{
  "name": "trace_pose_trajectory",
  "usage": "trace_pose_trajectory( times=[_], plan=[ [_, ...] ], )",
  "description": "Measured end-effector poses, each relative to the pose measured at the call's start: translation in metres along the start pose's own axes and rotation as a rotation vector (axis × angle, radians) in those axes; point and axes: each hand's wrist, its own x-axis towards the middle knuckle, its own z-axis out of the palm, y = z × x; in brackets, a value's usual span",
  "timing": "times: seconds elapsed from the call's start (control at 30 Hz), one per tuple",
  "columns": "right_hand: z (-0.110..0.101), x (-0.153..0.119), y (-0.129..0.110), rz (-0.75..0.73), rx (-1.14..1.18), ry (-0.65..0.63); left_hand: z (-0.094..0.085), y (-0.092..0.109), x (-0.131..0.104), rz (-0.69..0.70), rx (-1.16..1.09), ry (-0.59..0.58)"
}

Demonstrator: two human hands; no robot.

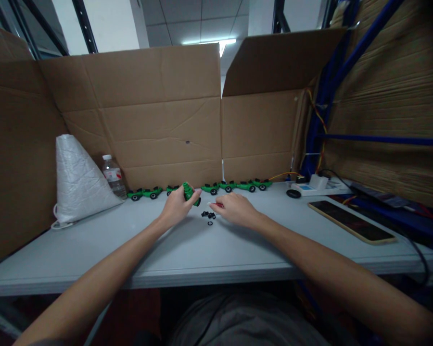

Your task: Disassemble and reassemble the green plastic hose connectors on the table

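My left hand (176, 206) is closed around a green toy race car (188, 191), tipped up over the table with a black wheel showing at its lower right. In my right hand (236, 208), the fingers are curled round a slim red tool (219, 205) whose pale tip points left; its exact kind is mostly hidden by the fingers. Between and just below the hands lie several small black parts (208, 215) in a loose cluster. One black ring (210, 223) lies apart, nearer to me.
Several green toy cars (228, 186) stand in a row along the cardboard wall (162, 120). At left are a white foam-wrapped bundle (81, 180) and a water bottle (113, 175). At right lie a phone (350, 221), a power strip (321, 186) and a black round piece (293, 193).
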Motion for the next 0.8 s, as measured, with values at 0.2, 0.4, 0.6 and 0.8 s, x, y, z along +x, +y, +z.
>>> trace_pose_trajectory(
  times=[0.2, 0.4, 0.6, 0.8],
  plan=[
    [0.005, 0.0, 0.007, 0.018, -0.033, 0.005, 0.001, -0.001, -0.001, -0.02, -0.019, -0.009],
    [0.006, 0.002, 0.01, 0.032, -0.07, -0.023, 0.003, -0.003, -0.001, -0.034, -0.046, -0.04],
    [-0.002, 0.003, 0.004, 0.09, -0.113, -0.09, 0.004, -0.009, 0.0, -0.033, 0.061, -0.106],
    [-0.007, 0.004, 0.0, 0.148, -0.169, -0.16, 0.004, -0.012, 0.001, -0.032, 0.145, -0.136]
  ],
)
